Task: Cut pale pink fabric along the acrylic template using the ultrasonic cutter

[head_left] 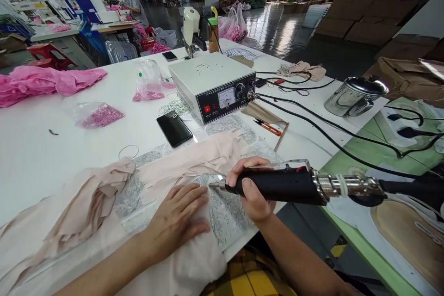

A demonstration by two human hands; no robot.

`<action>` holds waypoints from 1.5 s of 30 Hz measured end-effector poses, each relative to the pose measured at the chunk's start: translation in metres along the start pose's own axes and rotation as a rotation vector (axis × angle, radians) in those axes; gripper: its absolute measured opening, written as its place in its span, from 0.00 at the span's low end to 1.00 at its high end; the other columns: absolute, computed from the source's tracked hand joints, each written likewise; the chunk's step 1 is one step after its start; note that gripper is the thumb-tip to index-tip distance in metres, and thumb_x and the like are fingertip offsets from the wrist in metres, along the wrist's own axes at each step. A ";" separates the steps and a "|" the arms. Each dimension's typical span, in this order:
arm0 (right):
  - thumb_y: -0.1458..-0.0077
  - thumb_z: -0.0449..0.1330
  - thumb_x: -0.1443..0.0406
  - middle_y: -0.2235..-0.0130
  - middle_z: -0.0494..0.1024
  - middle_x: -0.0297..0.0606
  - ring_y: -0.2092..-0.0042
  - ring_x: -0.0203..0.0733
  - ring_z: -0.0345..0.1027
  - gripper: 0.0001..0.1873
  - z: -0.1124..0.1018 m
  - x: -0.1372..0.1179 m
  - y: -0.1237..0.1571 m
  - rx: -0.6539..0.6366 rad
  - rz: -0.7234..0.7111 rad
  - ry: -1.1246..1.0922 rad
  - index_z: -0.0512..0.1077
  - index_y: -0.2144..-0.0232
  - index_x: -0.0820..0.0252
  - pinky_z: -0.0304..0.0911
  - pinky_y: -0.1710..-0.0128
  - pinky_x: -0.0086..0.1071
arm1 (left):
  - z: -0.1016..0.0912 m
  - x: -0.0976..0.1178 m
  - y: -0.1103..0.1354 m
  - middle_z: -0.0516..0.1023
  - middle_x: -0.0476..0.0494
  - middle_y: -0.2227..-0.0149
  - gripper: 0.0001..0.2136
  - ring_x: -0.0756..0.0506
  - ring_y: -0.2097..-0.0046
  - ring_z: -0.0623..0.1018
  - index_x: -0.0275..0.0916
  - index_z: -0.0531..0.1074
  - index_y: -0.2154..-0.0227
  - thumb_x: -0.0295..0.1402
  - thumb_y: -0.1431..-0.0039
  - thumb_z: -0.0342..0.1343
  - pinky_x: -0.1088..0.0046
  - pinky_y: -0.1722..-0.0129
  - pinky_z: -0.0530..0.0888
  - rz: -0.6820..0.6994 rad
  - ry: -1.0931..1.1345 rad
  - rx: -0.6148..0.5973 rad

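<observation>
My right hand (255, 187) is wrapped around a black ultrasonic handpiece (277, 184). Its thin metal tip (215, 185) points left, close to the fingertips of my left hand (180, 212). That left hand lies flat, fingers stretched out, on pale pink fabric (194, 259). Whether the tip touches the cloth I cannot tell. Under the fabric is a grey speckled board (229, 212). More pale pink pieces (197, 155) lie just beyond my hands, and a bunched heap (93, 199) sits to the left. A cable runs from the handpiece's rear off to the right.
A white control box (215, 83) with a dial stands ahead, black cables (312, 120) trailing right. Nearby lie a phone (174, 128), orange thread snips (268, 127) and bags of pink bits (100, 115). A steel pot (355, 96) stands right. Another person (132, 2) sits at a sewing machine.
</observation>
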State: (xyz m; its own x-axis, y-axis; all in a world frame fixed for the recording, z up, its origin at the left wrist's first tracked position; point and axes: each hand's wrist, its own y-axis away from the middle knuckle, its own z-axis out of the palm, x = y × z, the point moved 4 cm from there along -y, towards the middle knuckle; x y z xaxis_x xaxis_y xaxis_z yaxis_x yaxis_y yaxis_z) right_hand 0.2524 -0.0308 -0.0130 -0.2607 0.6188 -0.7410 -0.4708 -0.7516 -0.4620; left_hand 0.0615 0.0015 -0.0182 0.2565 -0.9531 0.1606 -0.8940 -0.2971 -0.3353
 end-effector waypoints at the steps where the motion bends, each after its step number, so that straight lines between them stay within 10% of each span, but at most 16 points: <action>1: 0.40 0.62 0.61 0.65 0.73 0.30 0.72 0.34 0.70 0.07 0.000 0.000 0.000 0.003 -0.002 -0.003 0.68 0.59 0.51 0.69 0.68 0.36 | 0.001 -0.001 0.000 0.78 0.36 0.46 0.17 0.38 0.41 0.74 0.35 0.69 0.49 0.45 0.28 0.51 0.59 0.43 0.69 0.018 0.011 -0.009; 45: 0.43 0.63 0.59 0.68 0.73 0.30 0.77 0.34 0.69 0.09 0.004 -0.013 -0.003 0.005 0.030 0.044 0.68 0.64 0.53 0.70 0.74 0.34 | 0.019 -0.012 0.008 0.77 0.37 0.44 0.25 0.37 0.38 0.72 0.38 0.67 0.41 0.51 0.32 0.53 0.57 0.39 0.65 -0.002 0.108 0.008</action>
State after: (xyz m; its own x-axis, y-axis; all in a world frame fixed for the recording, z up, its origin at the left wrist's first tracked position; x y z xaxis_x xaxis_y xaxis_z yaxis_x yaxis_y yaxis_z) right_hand 0.2537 -0.0357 0.0005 -0.2375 0.5851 -0.7754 -0.4678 -0.7685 -0.4365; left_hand 0.0582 0.0089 -0.0404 0.2172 -0.9409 0.2598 -0.8906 -0.3000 -0.3418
